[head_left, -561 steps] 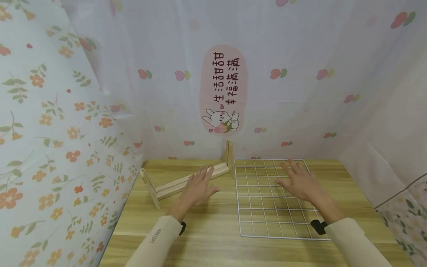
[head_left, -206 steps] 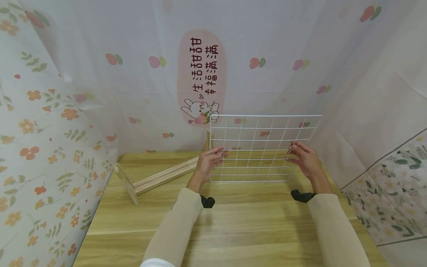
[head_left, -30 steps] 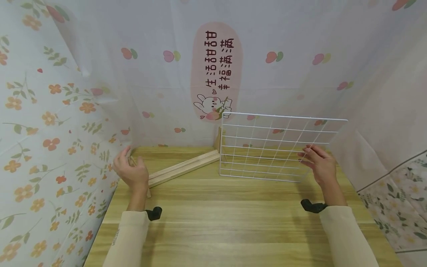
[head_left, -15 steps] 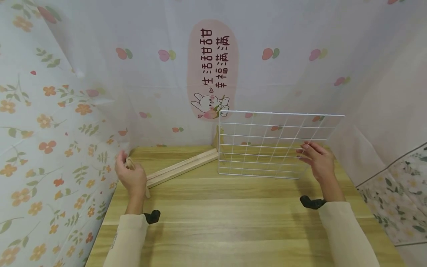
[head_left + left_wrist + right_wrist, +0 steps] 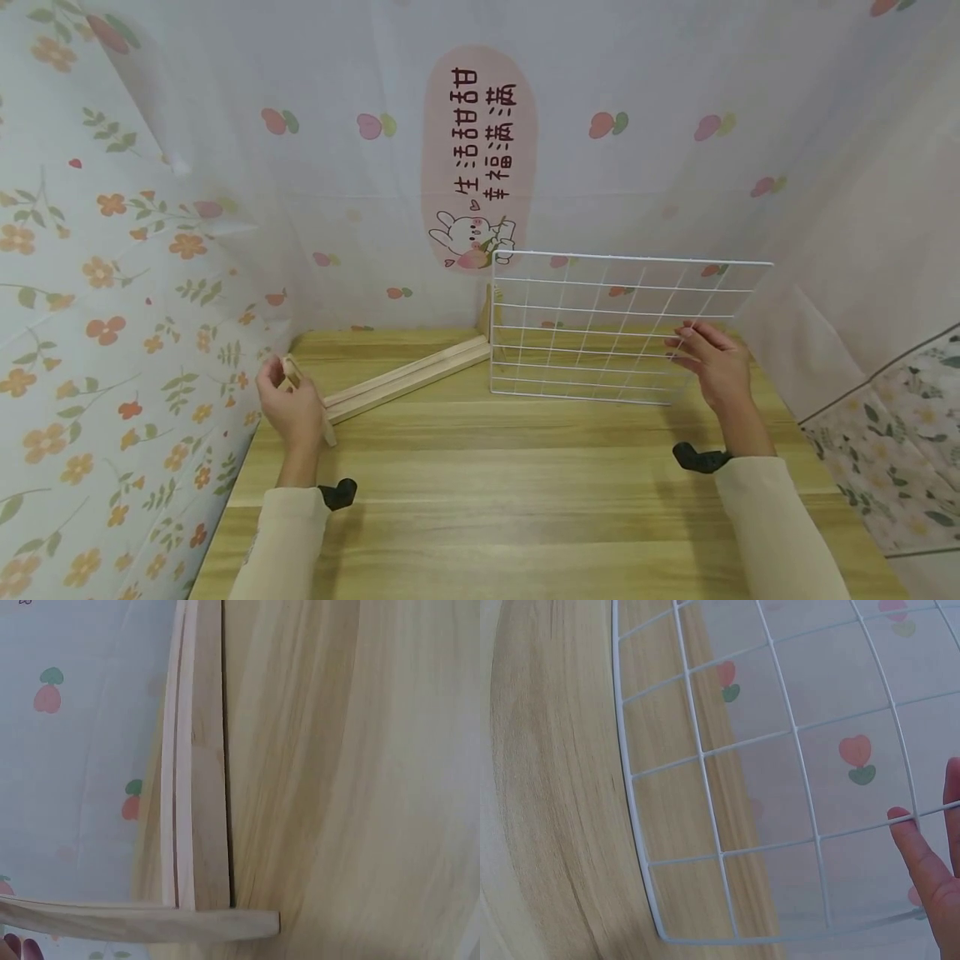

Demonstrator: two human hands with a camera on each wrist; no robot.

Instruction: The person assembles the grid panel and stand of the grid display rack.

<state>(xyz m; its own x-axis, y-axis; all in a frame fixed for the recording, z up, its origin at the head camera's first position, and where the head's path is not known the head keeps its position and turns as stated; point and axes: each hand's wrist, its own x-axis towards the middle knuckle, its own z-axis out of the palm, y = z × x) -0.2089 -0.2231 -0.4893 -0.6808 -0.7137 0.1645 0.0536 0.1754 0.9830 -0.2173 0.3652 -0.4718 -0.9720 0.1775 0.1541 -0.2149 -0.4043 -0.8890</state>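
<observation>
A white wire grid panel (image 5: 585, 331) stands tilted upright on its long lower edge. My right hand (image 5: 716, 367) holds it near its right side, fingers at the wires; in the right wrist view fingers (image 5: 922, 862) touch a crossing of the grid wires (image 5: 795, 729). At the left, my left hand (image 5: 291, 408) grips the upper part of the left end piece (image 5: 329, 432) of a pale wooden stand (image 5: 408, 379). Its grooved bar (image 5: 208, 787) meets that end piece in the left wrist view. The right end piece (image 5: 485, 312) is partly behind the grid's left edge.
Everything stands on a wood-grain table (image 5: 480, 500). A floral curtain (image 5: 150, 333) hangs close at the left, and a printed sheet (image 5: 637, 167) covers the back. Another patterned sheet (image 5: 892, 433) hangs at the right.
The grid, flat on the table at first, was raised by both hands. My left hand then left it for the stand's left end piece and now grips it; my right hand keeps the grid up.
</observation>
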